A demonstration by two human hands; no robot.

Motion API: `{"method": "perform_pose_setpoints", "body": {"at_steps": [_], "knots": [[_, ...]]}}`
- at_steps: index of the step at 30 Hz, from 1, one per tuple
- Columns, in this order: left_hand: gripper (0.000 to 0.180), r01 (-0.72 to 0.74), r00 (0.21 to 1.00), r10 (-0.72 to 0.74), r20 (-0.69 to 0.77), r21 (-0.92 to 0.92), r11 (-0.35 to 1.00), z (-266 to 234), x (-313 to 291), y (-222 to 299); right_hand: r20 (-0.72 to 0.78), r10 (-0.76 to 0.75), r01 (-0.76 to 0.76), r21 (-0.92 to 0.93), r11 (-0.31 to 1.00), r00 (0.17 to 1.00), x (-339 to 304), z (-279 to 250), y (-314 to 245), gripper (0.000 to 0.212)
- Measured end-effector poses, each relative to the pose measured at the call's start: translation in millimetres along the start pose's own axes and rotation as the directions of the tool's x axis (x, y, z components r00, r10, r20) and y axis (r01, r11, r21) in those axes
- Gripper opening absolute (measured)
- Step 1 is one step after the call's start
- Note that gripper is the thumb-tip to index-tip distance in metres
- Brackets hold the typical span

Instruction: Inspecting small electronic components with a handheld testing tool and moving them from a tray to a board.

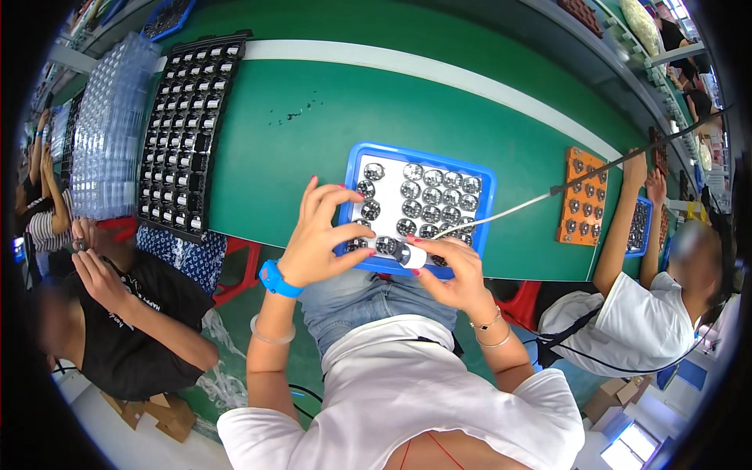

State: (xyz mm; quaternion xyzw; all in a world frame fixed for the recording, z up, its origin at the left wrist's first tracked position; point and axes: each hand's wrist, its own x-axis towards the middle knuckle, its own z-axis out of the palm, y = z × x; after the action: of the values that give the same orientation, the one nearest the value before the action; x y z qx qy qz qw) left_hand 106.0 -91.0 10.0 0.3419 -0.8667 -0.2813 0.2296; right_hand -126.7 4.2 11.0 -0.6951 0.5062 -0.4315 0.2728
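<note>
Two hands work over a blue tray [489, 196] of round dark parts [432, 195].
The hands are apart: the right hand [458, 276] grips a white cylinder [413, 257] with a black end over the tray's near edge; the left hand [316, 249], fingers spread, reaches over its left side, contact unclear. On the green surface [274, 176], an orange holder [582, 217] lies to the tray's right.

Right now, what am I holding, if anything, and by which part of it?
Your right hand holds a small black-and-white cylinder by its white part; whether your left hand grips anything, I can't tell.
</note>
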Motion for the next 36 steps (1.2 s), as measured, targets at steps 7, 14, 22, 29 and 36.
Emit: {"method": "perform_pose_setpoints", "body": {"at_steps": [7,14,22,29,36], "knots": [[0.013,-0.103,0.994,0.102,0.042,0.020,0.994,16.1,3.8,15.6,0.012,0.015,-0.015,-0.004,1.000,1.000,-3.0,-4.9,1.4,0.037],[0.013,-0.082,0.996,0.081,-0.026,-0.013,0.997,20.5,6.0,23.1,-0.034,-0.011,0.011,0.012,1.000,0.999,-5.9,-6.8,2.5,0.037],[0.016,-0.065,0.981,0.068,-0.181,0.023,0.998,30.4,10.3,43.1,-0.173,-0.013,0.013,-0.002,1.000,0.985,-23.6,-9.2,5.7,0.044],[0.016,-0.057,0.974,0.075,-0.215,0.086,0.995,25.4,6.8,44.8,-0.291,0.024,-0.019,0.018,1.000,0.956,-30.1,-15.6,9.7,0.046],[0.017,-0.127,0.977,0.136,-0.163,0.064,0.990,28.6,10.2,51.9,-0.221,-0.047,0.054,0.024,0.998,0.974,-23.5,-17.2,6.0,0.041]]}}
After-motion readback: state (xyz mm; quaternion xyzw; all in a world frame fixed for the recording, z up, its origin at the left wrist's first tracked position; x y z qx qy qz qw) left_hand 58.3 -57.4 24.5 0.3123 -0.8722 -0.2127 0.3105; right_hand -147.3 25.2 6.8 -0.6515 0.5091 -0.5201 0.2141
